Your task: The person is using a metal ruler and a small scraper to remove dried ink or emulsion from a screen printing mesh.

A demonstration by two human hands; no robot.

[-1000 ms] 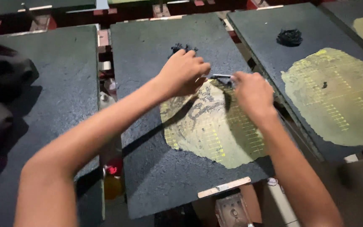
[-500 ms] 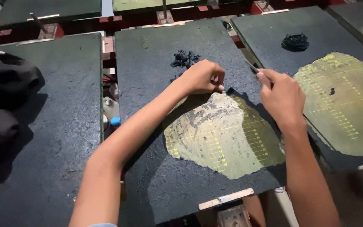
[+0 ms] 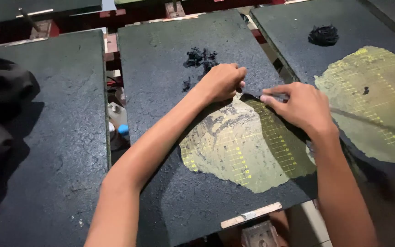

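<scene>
- The fingers [image 3: 234,77] of the left hand [image 3: 222,82] are curled closed, pinching the lifted edge of the dark coating [image 3: 252,95] on the middle board [image 3: 161,68]; the right hand [image 3: 302,107] is laid flat with fingers extended, pressing a thin blade [image 3: 275,97] just at 3 o'clock of that edge.
- The peel is best kept low and slow, with the blade held flat against the yellow gridded patch [image 3: 243,151].
- Three boards are counted, two bared yellow patches, and two heaps of black scrapings [image 3: 200,58], at 12 o'clock of the hands.
</scene>
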